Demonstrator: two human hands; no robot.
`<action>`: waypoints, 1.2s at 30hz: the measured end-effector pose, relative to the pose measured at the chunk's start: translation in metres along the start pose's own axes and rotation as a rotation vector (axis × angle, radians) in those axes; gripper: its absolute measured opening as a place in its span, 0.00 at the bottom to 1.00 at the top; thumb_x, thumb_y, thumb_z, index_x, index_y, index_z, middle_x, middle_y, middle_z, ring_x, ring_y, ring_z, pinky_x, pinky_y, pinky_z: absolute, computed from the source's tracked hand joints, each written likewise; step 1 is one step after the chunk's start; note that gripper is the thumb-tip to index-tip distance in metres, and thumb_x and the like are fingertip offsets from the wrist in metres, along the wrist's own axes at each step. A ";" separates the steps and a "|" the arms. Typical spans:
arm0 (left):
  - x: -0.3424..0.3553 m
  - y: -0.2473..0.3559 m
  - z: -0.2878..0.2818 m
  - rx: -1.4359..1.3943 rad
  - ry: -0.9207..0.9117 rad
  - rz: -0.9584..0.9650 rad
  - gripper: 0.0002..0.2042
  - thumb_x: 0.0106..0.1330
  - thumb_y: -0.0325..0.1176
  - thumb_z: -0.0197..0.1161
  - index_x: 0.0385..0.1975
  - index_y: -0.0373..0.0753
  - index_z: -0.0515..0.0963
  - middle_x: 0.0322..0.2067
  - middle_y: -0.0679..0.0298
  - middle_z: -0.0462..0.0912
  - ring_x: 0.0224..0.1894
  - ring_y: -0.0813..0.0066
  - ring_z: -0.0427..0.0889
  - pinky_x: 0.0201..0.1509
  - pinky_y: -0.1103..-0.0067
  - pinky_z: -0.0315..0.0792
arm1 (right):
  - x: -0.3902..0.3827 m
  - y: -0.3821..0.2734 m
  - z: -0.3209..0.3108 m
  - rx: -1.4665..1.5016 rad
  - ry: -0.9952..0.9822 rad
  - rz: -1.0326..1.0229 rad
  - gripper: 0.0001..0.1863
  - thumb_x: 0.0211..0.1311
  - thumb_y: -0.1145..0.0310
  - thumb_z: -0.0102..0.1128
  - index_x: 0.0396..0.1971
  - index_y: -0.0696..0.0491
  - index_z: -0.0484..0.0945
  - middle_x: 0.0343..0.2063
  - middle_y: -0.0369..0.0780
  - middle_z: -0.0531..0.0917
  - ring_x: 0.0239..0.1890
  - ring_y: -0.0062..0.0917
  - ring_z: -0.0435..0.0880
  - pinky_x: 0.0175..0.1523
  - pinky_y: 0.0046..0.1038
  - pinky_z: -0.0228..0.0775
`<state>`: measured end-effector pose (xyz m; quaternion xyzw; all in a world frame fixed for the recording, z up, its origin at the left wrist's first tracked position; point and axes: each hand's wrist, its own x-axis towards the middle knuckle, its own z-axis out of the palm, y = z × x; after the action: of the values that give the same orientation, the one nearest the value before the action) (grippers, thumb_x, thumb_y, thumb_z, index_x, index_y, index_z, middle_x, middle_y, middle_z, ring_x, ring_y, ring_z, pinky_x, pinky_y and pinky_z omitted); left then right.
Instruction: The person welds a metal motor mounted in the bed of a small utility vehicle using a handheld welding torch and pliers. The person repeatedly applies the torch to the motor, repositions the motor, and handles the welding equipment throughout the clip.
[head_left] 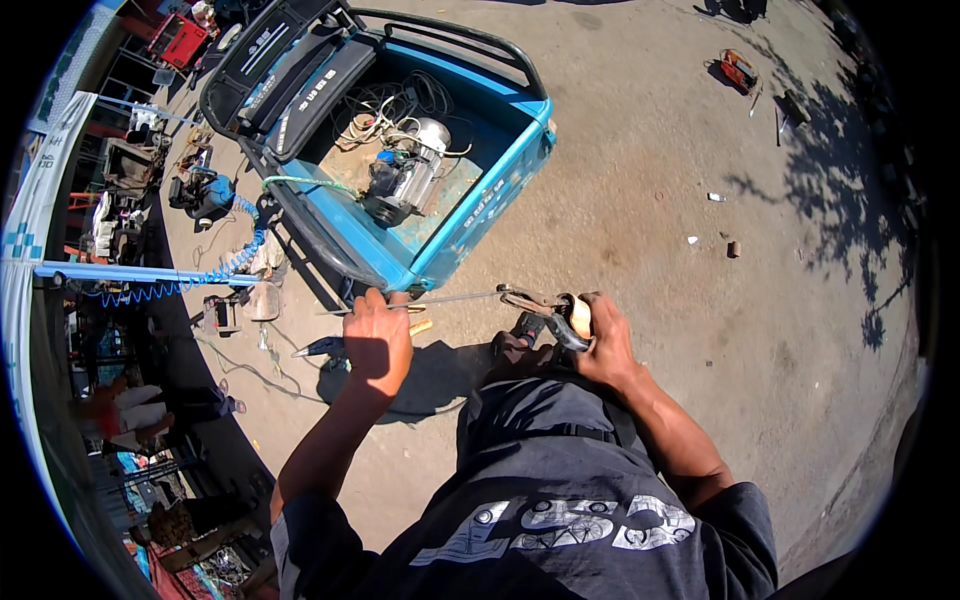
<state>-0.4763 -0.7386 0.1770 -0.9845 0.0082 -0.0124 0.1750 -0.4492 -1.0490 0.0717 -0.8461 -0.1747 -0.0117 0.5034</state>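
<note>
My left hand (377, 338) is closed at the left part of a thin metal rod (455, 298). The rod runs right into the jaws of a worn metal clamp-like tool (535, 299). My right hand (606, 345) wraps round this tool's black and tan handle. Beside my left fist shows a short yellow-orange piece (421, 327); whether the fist holds it I cannot tell. A dark tool with a pointed tip (322, 347) shows just left of that wrist, its other end hidden.
Ahead stands a blue cargo bed (455, 240) with black rails, holding an electric motor (412, 170) and coiled cables (385, 105). A blue coiled hose (235, 258) and a blue machine (207, 193) lie left. A person (150, 410) is at the left. An orange tool (738, 72) lies far right.
</note>
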 end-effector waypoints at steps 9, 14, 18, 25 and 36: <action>-0.005 -0.003 -0.001 0.001 -0.049 0.002 0.09 0.51 0.24 0.62 0.33 0.37 0.76 0.30 0.56 0.73 0.36 0.58 0.79 0.34 0.67 0.74 | 0.000 0.002 0.003 0.000 -0.022 0.040 0.23 0.43 0.77 0.63 0.44 0.62 0.73 0.34 0.52 0.76 0.37 0.51 0.77 0.41 0.40 0.71; -0.006 -0.004 0.000 0.012 -0.096 -0.035 0.09 0.52 0.26 0.62 0.34 0.37 0.76 0.31 0.56 0.74 0.36 0.58 0.79 0.33 0.67 0.74 | 0.000 0.005 0.003 -0.025 -0.023 0.018 0.23 0.43 0.77 0.63 0.44 0.62 0.73 0.34 0.52 0.76 0.36 0.50 0.77 0.40 0.40 0.71; -0.006 -0.004 0.000 0.020 -0.120 -0.038 0.09 0.53 0.26 0.61 0.34 0.38 0.77 0.31 0.56 0.74 0.35 0.58 0.79 0.33 0.66 0.74 | -0.002 0.011 0.002 -0.021 -0.031 0.061 0.22 0.43 0.77 0.63 0.44 0.62 0.73 0.34 0.52 0.77 0.36 0.50 0.78 0.40 0.40 0.71; -0.001 0.004 0.002 0.029 -0.112 -0.012 0.08 0.53 0.27 0.63 0.33 0.38 0.77 0.31 0.56 0.75 0.36 0.58 0.80 0.33 0.67 0.74 | -0.002 0.011 0.000 -0.028 -0.026 0.033 0.22 0.43 0.77 0.62 0.43 0.61 0.73 0.34 0.53 0.77 0.36 0.53 0.77 0.39 0.41 0.71; 0.003 0.014 0.000 0.045 -0.142 0.006 0.07 0.54 0.27 0.63 0.32 0.38 0.76 0.31 0.57 0.75 0.36 0.59 0.80 0.33 0.67 0.75 | 0.001 0.005 -0.007 -0.001 -0.012 0.048 0.22 0.40 0.80 0.60 0.42 0.61 0.73 0.33 0.53 0.76 0.36 0.54 0.77 0.39 0.42 0.71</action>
<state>-0.4736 -0.7515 0.1721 -0.9786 -0.0018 0.0580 0.1975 -0.4459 -1.0572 0.0710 -0.8504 -0.1573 0.0052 0.5020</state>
